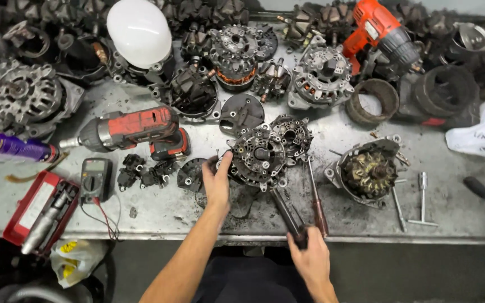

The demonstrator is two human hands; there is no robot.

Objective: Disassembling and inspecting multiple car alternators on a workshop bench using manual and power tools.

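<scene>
My left hand [217,182] reaches forward on a bare, nearly straight forearm that slants up from the lower left, back of the hand facing me. Its fingers [225,161] are spread and curled against the left rim of the alternator housing [259,157], thumb out on the side away from it. My right hand [310,255] sits well nearer my body, below and right of that housing, wrist bent, fingers closed in a fist around a dark tool handle [288,216] that angles up toward the housing's lower edge.
</scene>
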